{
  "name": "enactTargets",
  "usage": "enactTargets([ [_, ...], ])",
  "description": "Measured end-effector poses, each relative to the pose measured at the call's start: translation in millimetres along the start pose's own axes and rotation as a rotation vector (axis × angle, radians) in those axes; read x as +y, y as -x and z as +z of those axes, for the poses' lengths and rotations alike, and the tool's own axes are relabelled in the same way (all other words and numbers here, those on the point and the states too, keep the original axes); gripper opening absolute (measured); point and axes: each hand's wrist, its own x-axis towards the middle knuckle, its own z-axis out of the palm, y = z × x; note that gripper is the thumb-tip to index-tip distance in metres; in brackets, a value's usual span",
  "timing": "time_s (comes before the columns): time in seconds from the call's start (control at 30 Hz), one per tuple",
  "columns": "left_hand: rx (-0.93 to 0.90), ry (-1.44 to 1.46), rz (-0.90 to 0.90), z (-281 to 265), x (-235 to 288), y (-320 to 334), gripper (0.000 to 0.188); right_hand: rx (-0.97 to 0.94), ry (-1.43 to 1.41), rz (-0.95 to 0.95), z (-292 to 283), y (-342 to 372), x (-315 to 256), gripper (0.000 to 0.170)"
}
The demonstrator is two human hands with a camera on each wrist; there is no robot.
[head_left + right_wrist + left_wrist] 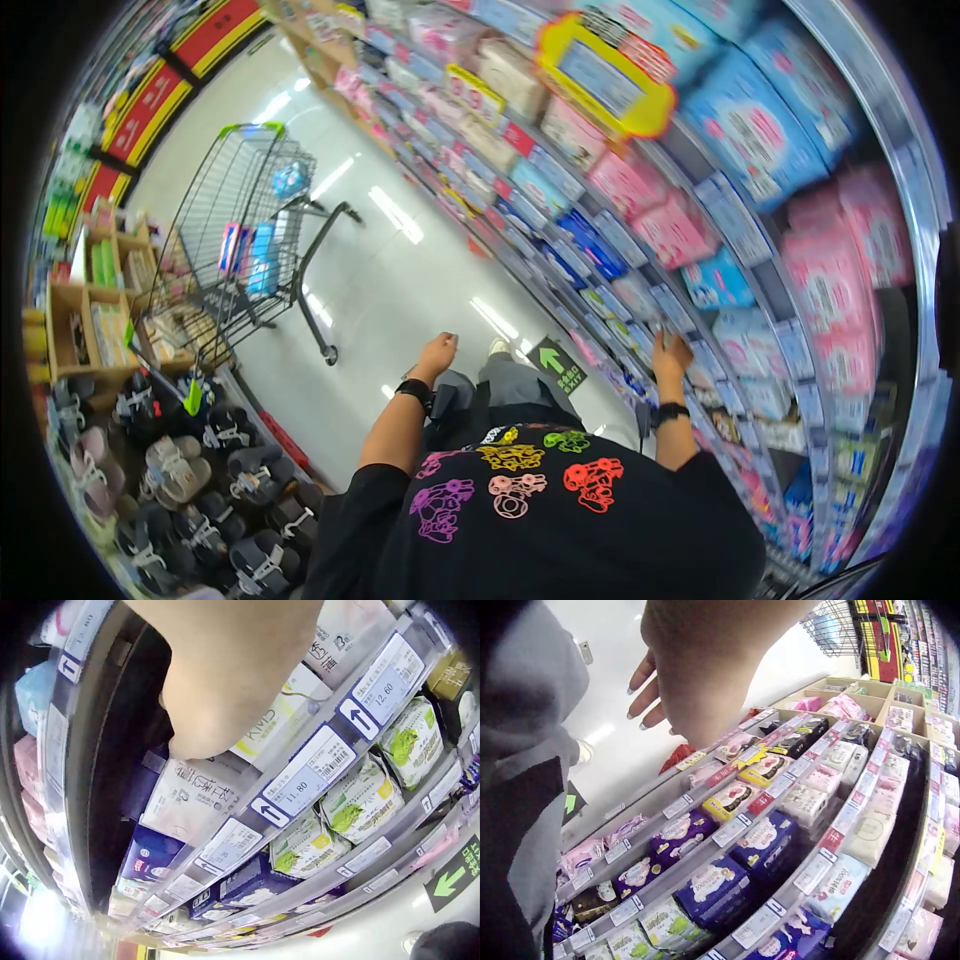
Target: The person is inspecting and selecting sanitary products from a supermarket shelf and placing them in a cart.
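My left hand (438, 355) hangs over the floor beside my leg; its fingers (654, 701) are loosely bent, with nothing in them. On the other side, my right hand (672, 355) is at the shelves, over a row of packs. In the right wrist view that hand (217, 697) lies against a white-pink pack (187, 799), close to a white and green box (281, 712). Its fingertips are hidden there, so whether it grips anything cannot be told. Price labels (300, 787) line the shelf edge just below it.
A wire shopping cart (235, 230) holding several packs stands ahead on the left. Slippers (180, 470) fill a display at the lower left. Shelves of pink and blue packs (750, 125) rise on the right. A green exit sign (558, 364) is on the floor.
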Motion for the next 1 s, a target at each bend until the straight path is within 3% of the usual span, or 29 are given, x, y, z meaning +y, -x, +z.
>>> enactTargets([
  [0.03,0.005,-0.046,-0.013,3.0,-4.2,-2.7,0.041,0.077,0.008,-0.043,2.9,3.1,0.2,0.045],
  [0.13,-0.009,-0.021,-0.092,-13.8,-4.5,4.2,0.043,0.544,0.179,-0.456,-32.4,25.2,-41.4,0.039],
  [0.23,0.031,0.054,-0.166,-42.3,-22.1,13.8,0.043,0.222,-0.073,-0.728,-25.3,48.8,-87.4,0.046],
  [0.37,0.163,0.094,-0.152,-102.3,-58.4,-0.4,0.042,-0.020,-0.296,-0.996,4.8,42.1,-202.2,0.038],
  [0.43,0.231,0.042,-0.077,-153.9,-75.7,-13.8,0.041,-0.064,-0.396,-1.063,16.8,39.3,-272.7,0.032],
  [0.53,0.401,0.201,-0.047,-245.8,-77.7,-28.1,0.036,-0.241,-0.455,-1.074,15.1,41.3,-387.0,0.030],
  [0.6,0.576,0.244,0.025,-305.9,-67.8,-22.5,0.033,-0.356,-0.551,-1.226,29.9,36.4,-461.4,0.029],
  [0.67,0.734,0.264,0.105,-363.3,-64.7,-6.0,0.032,-0.349,-0.561,-1.490,39.7,42.6,-538.2,0.026],
  [0.73,0.839,0.283,0.193,-407.9,-62.2,6.6,0.029,-0.338,-0.394,-1.691,26.4,62.3,-615.6,0.025],
  [0.87,0.982,0.387,0.233,-460.1,-64.7,21.9,0.026,-0.442,-0.414,-1.966,15.5,112.4,-736.5,0.029],
  [0.97,1.073,0.426,0.239,-487.0,-72.4,21.7,0.025,-0.496,-0.472,-2.073,6.2,128.5,-801.6,0.028],
  [1.0,1.098,0.431,0.236,-493.4,-76.2,19.2,0.024,-0.515,-0.542,-2.032,4.5,126.4,-820.7,0.026],
])
